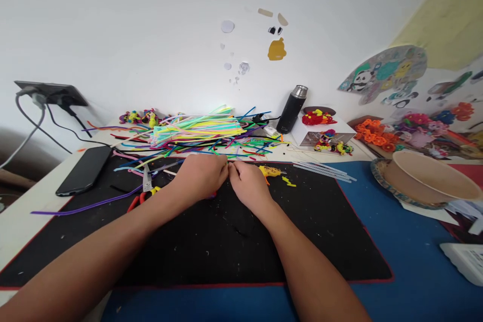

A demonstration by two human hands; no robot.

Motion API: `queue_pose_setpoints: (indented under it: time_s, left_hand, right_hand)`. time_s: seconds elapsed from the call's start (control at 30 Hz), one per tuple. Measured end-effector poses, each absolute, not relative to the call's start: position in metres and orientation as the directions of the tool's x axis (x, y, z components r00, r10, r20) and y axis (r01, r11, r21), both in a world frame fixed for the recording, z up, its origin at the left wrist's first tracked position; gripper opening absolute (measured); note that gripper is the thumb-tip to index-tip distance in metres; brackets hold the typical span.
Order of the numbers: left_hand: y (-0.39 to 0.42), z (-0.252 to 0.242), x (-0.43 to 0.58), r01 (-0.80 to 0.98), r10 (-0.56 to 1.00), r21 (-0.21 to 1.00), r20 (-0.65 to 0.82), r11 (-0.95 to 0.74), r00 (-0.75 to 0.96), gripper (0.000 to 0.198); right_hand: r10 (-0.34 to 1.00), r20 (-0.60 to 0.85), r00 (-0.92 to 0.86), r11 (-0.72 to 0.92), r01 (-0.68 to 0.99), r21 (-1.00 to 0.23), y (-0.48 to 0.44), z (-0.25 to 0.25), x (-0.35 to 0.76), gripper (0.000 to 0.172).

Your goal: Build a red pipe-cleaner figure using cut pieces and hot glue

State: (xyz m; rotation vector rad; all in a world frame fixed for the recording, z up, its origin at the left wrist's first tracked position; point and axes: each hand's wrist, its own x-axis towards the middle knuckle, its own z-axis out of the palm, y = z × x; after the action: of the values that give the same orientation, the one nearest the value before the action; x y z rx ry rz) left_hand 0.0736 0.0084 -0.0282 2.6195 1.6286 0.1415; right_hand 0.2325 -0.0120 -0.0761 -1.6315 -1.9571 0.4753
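My left hand [204, 175] and my right hand [247, 181] meet above the far part of a black mat [219, 246]. Both have their fingers curled and pressed together, fingertips touching. Whatever is pinched between them is too small and hidden to make out. Just right of my right hand lies a yellow glue gun [270, 171] with several short yellow pieces [290, 182] beyond its tip. Left of my left hand are red-handled pliers [145, 186] and a purple pipe cleaner [86, 208].
A heap of colourful pipe cleaners [196, 130] lies along the wall. A black phone [85, 170] rests at left. A black flask [292, 109], glue sticks [324, 172] and a beige bowl [433, 173] stand or lie to the right, with orange fuzzy flowers [373, 134] behind.
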Motion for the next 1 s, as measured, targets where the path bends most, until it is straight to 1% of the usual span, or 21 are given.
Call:
queue_pose_setpoints:
  time_s: [0.03, 0.07, 0.13, 0.2, 0.27, 0.33, 0.4, 0.47, 0.57, 0.8, 0.9, 1.0]
  left_hand:
    - [0.009, -0.028, 0.073, 0.884, 0.895, 0.141, 0.052, -0.446, 0.443, 0.033]
    - [0.011, -0.027, 0.071, 0.862, 0.887, 0.216, 0.055, -0.458, 0.458, 0.032]
    - [0.016, -0.026, 0.064, 0.784, 0.869, 0.404, 0.06, -0.471, 0.491, 0.035]
    - [0.02, -0.024, 0.056, 0.686, 0.858, 0.565, 0.08, -0.459, 0.508, 0.037]
    - [0.023, -0.023, 0.05, 0.549, 0.838, 0.724, 0.072, -0.417, 0.541, 0.035]
    - [0.025, -0.022, 0.047, 0.397, 0.811, 0.857, 0.039, -0.328, 0.584, 0.037]
    - [0.027, -0.021, 0.047, 0.283, 0.794, 0.933, 0.005, -0.222, 0.608, 0.04]
    - [0.028, -0.021, 0.047, 0.204, 0.79, 0.968, -0.01, -0.146, 0.613, 0.039]
    - [0.029, -0.022, 0.047, 0.118, 0.794, 0.988, 0.007, -0.098, 0.607, 0.036]
    - [0.031, -0.023, 0.046, 0.101, 0.823, 0.992, 0.009, -0.08, 0.568, 0.038]
    - [0.033, -0.024, 0.047, 0.02, 0.857, 0.999, 0.014, -0.028, 0.516, 0.038]
    - [0.033, -0.025, 0.048, -0.062, 0.887, 0.997, -0.018, 0.052, 0.461, 0.037]
  right_hand:
    - [0.975, 0.198, -0.105, 0.207, 0.762, -0.613, -0.011, -0.077, 0.233, 0.033]
    - [0.972, 0.217, -0.093, 0.215, 0.725, -0.654, -0.011, -0.078, 0.234, 0.033]
    - [0.968, 0.242, -0.066, 0.232, 0.605, -0.762, -0.011, -0.079, 0.235, 0.034]
    - [0.976, 0.21, -0.057, 0.214, 0.437, -0.874, -0.011, -0.08, 0.235, 0.035]
    - [0.99, 0.128, -0.064, 0.14, 0.262, -0.955, -0.012, -0.08, 0.234, 0.037]
    - [0.994, 0.063, -0.089, 0.073, 0.109, -0.991, -0.013, -0.08, 0.232, 0.04]
    - [0.992, 0.05, -0.114, 0.052, 0.007, -0.999, -0.013, -0.078, 0.232, 0.043]
    - [0.989, 0.063, -0.134, 0.056, -0.05, -0.997, -0.013, -0.077, 0.231, 0.045]
    - [0.986, 0.067, -0.153, 0.055, -0.077, -0.995, -0.014, -0.075, 0.232, 0.047]
    - [0.976, 0.054, -0.212, 0.042, -0.062, -0.997, -0.017, -0.07, 0.233, 0.05]
    - [0.974, 0.065, -0.218, 0.048, -0.079, -0.996, -0.018, -0.066, 0.234, 0.05]
    - [0.973, 0.081, -0.217, 0.065, -0.083, -0.994, -0.019, -0.062, 0.233, 0.048]
